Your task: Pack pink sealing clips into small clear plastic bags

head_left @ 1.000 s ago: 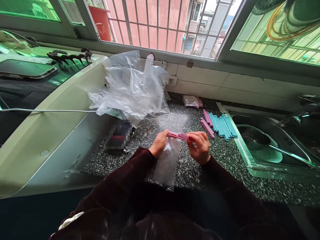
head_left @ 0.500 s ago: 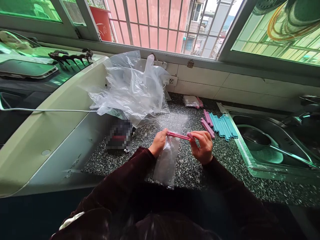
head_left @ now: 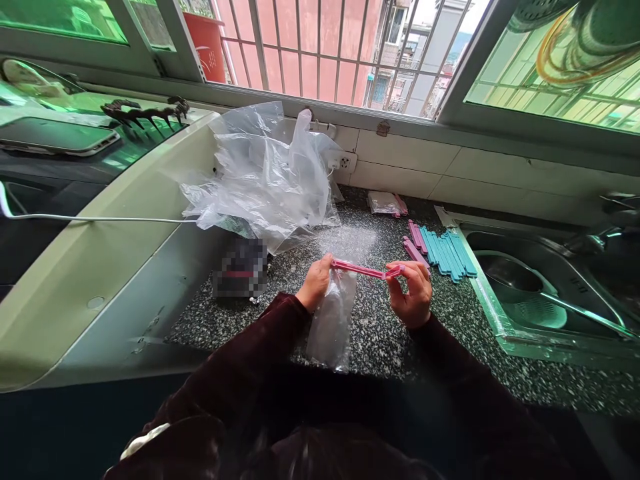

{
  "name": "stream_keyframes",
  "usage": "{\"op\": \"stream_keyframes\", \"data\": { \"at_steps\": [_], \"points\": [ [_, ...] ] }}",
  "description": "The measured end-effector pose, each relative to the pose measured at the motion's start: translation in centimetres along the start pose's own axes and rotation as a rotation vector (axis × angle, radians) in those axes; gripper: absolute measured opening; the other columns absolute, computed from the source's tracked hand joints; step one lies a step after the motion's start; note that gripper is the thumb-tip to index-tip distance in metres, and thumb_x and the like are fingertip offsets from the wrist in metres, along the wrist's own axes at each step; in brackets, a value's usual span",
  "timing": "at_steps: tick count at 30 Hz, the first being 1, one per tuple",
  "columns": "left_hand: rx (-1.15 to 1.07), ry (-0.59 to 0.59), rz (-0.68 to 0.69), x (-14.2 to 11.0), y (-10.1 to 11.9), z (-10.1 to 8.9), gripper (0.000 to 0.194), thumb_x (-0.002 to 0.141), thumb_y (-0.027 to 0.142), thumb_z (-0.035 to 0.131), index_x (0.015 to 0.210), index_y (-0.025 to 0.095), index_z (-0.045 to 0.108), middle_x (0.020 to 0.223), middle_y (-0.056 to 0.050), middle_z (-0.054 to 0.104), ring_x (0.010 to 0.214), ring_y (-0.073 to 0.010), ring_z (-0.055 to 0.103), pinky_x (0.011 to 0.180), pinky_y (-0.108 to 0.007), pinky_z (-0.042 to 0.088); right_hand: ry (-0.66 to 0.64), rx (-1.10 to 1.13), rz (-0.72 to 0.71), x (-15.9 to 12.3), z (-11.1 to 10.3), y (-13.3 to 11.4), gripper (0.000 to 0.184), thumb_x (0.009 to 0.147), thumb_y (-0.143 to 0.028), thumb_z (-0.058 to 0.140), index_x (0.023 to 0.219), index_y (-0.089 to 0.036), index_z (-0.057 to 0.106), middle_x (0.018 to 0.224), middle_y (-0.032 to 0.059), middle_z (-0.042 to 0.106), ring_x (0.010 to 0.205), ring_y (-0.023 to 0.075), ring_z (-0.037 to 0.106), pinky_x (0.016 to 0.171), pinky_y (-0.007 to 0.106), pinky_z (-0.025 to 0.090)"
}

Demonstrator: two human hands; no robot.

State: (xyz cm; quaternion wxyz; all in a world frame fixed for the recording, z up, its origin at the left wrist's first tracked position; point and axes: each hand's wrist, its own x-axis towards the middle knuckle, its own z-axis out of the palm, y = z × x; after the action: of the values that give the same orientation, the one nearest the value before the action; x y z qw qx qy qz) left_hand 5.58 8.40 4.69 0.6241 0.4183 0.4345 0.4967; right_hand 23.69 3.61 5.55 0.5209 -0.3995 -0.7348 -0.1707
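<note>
A pink bag-sealing clip (head_left: 359, 269) is stretched between my two hands above the speckled counter. My left hand (head_left: 316, 283) pinches its left end together with the top of a small clear plastic bag (head_left: 330, 327), which hangs down toward the counter's front edge. With thumb and fingertips, my right hand (head_left: 413, 293) grips the clip's right end, where a short piece angles upward. Whether the bag's edge lies between the clip's bars I cannot tell. Right of my hand lie pink clips (head_left: 416, 235) and a row of several blue clips (head_left: 447, 253).
Crumpled clear plastic bags (head_left: 270, 173) are heaped at the back left. A small clear packet (head_left: 385, 203) rests by the tiled wall. A sink (head_left: 487, 300) holding a pan (head_left: 515, 277) is at the right. A blurred dark object (head_left: 240, 268) and a white cable (head_left: 100, 218) lie left.
My right hand has shifted slightly right and down with the clip's right end. That end now shows a piece tilted away from the bar. My left hand stays nearly in place.
</note>
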Motion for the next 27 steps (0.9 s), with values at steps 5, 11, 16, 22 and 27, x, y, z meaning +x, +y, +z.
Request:
{"op": "stream_keyframes", "data": {
  "at_steps": [5,11,16,22,27],
  "points": [
    [0.000,0.028,0.026,0.0,0.1,0.0,0.043,0.078,0.045,0.052,0.048,0.016,0.049,0.043,0.002,0.049,0.045,-0.0087,0.041,0.050,-0.022,0.035,0.012,0.052,0.011,-0.1,0.0,0.2,0.008,0.082,-0.018,0.053,0.089,-0.021,0.055,0.082,0.0049,0.065,0.078,0.0189,0.060,0.071,0.038,0.049],
    [-0.027,0.040,0.025,0.3,0.0,-0.4,0.044,0.076,0.049,0.053,0.046,0.017,0.045,0.041,0.002,0.047,0.041,-0.0083,0.039,0.045,-0.021,0.033,0.038,0.081,0.042,-0.4,0.0,0.6,0.010,0.084,-0.020,0.050,0.092,-0.021,0.056,0.083,0.0057,0.064,0.080,0.0202,0.059,0.071,0.039,0.049],
    [-0.083,0.050,-0.010,0.4,0.0,-0.4,0.043,0.074,0.050,0.054,0.049,0.016,0.048,0.042,0.002,0.049,0.041,-0.0083,0.041,0.045,-0.021,0.034,0.044,0.124,0.055,-0.6,0.0,0.8,0.011,0.085,-0.020,0.049,0.093,-0.021,0.055,0.082,0.0060,0.063,0.080,0.0207,0.060,0.071,0.039,0.049],
    [-0.090,0.059,-0.016,0.4,0.2,-0.5,0.042,0.076,0.050,0.051,0.053,0.015,0.053,0.045,0.002,0.051,0.043,-0.0085,0.043,0.047,-0.021,0.037,0.047,0.128,0.083,-1.0,0.0,0.9,0.011,0.085,-0.023,0.047,0.094,-0.021,0.052,0.082,0.0060,0.062,0.080,0.0208,0.060,0.070,0.042,0.051],
    [-0.089,0.079,0.009,0.5,0.2,-0.6,0.042,0.078,0.049,0.050,0.051,0.016,0.050,0.045,0.002,0.050,0.044,-0.0087,0.044,0.049,-0.021,0.038,0.063,0.165,0.101,-1.1,0.1,0.9,0.010,0.085,-0.023,0.047,0.095,-0.021,0.050,0.081,0.0059,0.061,0.078,0.0207,0.060,0.066,0.041,0.051]
  ]
}}
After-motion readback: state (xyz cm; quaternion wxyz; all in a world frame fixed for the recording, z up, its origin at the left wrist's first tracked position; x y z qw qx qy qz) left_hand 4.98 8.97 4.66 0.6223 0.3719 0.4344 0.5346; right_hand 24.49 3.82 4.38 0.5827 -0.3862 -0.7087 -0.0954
